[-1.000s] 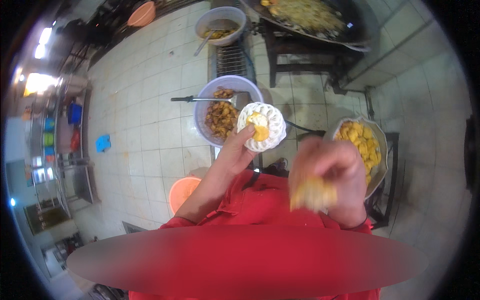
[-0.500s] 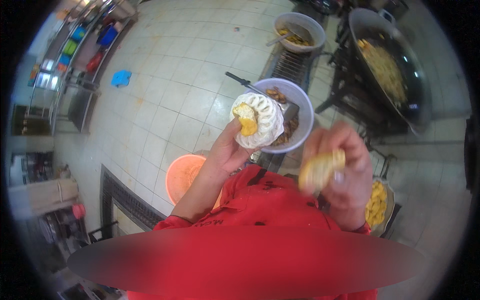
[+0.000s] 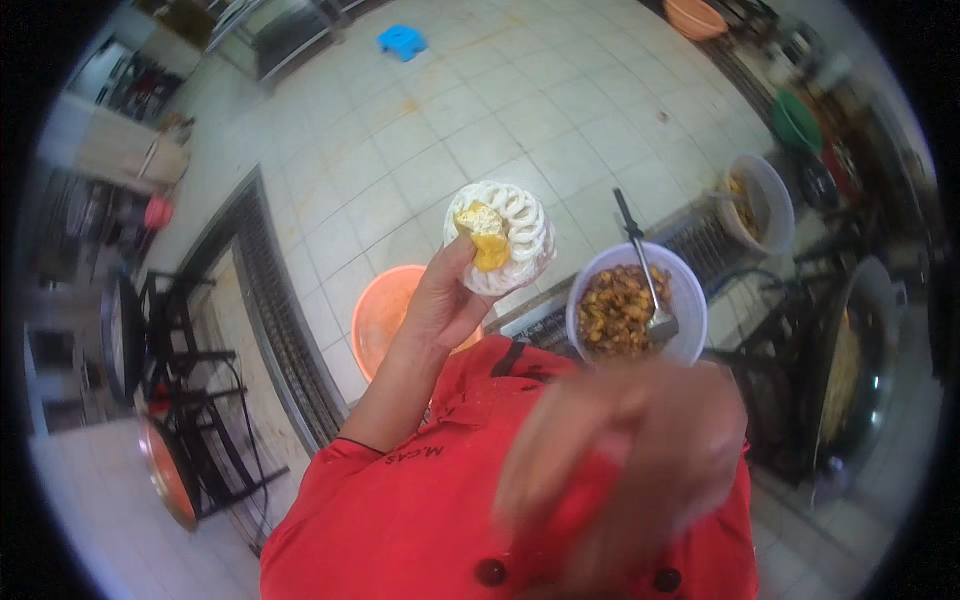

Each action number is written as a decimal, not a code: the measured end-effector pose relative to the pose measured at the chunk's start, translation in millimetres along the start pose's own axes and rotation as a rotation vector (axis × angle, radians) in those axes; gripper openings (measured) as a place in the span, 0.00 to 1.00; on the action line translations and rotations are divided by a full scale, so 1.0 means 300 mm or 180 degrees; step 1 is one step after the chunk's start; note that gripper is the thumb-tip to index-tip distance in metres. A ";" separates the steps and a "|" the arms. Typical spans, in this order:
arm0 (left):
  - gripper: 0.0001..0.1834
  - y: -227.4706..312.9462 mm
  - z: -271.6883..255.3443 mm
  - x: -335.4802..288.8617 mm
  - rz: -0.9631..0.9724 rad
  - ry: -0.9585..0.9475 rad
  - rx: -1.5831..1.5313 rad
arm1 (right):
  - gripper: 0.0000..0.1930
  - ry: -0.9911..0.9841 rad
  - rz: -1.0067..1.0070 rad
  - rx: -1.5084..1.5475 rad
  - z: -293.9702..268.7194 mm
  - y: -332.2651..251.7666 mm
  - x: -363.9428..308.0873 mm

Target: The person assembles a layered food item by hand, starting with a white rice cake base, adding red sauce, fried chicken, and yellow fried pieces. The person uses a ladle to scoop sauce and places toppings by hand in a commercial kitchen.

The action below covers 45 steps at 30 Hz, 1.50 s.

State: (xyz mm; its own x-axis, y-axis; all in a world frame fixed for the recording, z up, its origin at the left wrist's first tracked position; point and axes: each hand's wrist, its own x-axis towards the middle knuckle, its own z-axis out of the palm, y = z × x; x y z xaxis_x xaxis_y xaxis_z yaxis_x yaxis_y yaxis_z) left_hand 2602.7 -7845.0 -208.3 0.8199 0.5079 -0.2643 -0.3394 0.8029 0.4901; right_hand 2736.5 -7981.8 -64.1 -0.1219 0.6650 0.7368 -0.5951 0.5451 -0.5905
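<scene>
My left hand is wrapped round a round cake-like sweet covered in looped white cream. A yellow spongy piece with white topping lies on its near side, under my thumb. My right hand is raised close in front of my red jacket, heavily smeared by motion. Its fingers and anything in them cannot be made out. Just beyond that hand stands a lilac bowl of brown glossy chunks, with a black-handled spatula resting in it.
An orange basin sits beyond my left forearm. At the right are a wok and a white tub. A drain grate crosses the floor at left beside a black stand. A blue stool stands farther off.
My view has swung to the right, bringing the lilac bowl's contents into sight. My right hand, earlier holding a yellow cake piece, has come nearer the camera and is blurred. My left hand keeps its hold.
</scene>
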 end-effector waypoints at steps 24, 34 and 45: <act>0.34 0.270 -0.045 0.523 0.1739 0.1334 0.0753 | 0.30 0.1335 0.2340 -0.3164 -0.880 0.453 0.126; 0.32 0.433 0.090 0.827 0.2148 0.1306 0.0926 | 0.24 0.1746 0.1740 -0.2766 -1.165 0.472 0.341; 0.32 0.534 0.002 0.997 0.2704 0.1624 0.1106 | 0.26 0.1585 0.1731 -0.2786 -1.337 0.673 0.482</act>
State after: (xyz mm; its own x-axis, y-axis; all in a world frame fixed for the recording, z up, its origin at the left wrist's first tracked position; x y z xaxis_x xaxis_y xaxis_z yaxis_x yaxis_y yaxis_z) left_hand 2793.7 -7564.7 -208.4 0.0551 0.9985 -0.0008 -0.4950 0.0280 0.8684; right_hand 2917.4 -7570.9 -209.0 0.2504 0.9436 0.2166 0.2212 0.1621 -0.9617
